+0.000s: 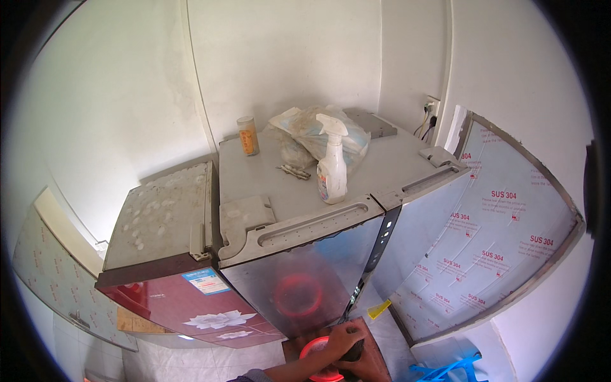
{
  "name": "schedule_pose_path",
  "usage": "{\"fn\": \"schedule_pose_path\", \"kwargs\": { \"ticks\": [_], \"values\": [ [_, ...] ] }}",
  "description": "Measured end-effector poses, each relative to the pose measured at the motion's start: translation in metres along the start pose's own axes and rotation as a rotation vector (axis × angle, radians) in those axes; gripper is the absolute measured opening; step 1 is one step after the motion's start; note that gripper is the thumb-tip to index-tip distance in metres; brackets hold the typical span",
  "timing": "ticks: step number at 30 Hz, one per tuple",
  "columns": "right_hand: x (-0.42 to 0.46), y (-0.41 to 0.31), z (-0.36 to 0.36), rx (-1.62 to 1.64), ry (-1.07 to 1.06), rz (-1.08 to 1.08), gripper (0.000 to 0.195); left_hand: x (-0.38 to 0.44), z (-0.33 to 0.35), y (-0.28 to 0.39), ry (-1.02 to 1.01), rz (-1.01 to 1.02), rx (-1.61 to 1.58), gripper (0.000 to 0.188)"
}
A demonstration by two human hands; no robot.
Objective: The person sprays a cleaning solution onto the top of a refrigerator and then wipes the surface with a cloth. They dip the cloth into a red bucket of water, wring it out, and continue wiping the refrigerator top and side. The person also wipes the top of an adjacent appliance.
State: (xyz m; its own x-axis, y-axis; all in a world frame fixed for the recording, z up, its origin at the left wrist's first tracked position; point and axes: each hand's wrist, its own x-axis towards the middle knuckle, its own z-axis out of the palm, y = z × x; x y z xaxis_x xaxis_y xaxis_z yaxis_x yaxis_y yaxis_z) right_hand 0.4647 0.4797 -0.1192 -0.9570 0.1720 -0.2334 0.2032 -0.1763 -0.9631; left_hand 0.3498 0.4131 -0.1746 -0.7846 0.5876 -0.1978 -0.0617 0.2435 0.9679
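Note:
Low in the view, my left hand (344,338) and my right hand (360,366) are closed around a small dark object (353,347) whose kind I cannot tell. Beneath my hands is a red plastic basin (308,347), partly hidden by my left forearm. It rests on a reddish-brown surface (374,347). Before me stands a fridge with a glossy grey door (305,267), which mirrors a red round shape. On its top (386,162) are a white spray bottle (332,167), crumpled plastic bags (320,136), a clear jar with an orange label (247,136) and a small grey crumpled thing (295,172).
A dark red fridge (191,305) with flower prints adjoins at left, its top dusty. Film-covered steel panelling (501,229) leans or stands at right. A blue plastic stool (451,370) and a yellow piece (379,309) lie low right. A wall socket (432,104) holds plugs.

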Motion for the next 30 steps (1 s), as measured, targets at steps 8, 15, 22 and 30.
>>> {"fn": "schedule_pose_path", "kwargs": {
  "ticks": [8, 15, 22, 30],
  "values": [
    [-0.015, -0.016, -0.016, 0.478, -0.043, -0.003, 0.087, 0.003, -0.021, -0.008, -0.557, -0.506, -1.042, 0.057],
    [-0.002, 0.036, -0.037, 1.079, -0.433, 0.245, 0.062, 0.0, -0.022, 0.033, -0.852, -0.268, -1.13, 0.06],
    [-0.004, 0.068, -0.033, 1.106, -0.425, 0.456, 0.046, 0.006, -0.016, 0.046, -0.623, -0.337, -0.548, 0.028],
    [0.004, 0.077, -0.026, 0.305, 0.013, 0.333, 0.053, 0.004, 0.001, 0.002, -0.162, 0.013, 0.14, 0.037]
  ]
}}
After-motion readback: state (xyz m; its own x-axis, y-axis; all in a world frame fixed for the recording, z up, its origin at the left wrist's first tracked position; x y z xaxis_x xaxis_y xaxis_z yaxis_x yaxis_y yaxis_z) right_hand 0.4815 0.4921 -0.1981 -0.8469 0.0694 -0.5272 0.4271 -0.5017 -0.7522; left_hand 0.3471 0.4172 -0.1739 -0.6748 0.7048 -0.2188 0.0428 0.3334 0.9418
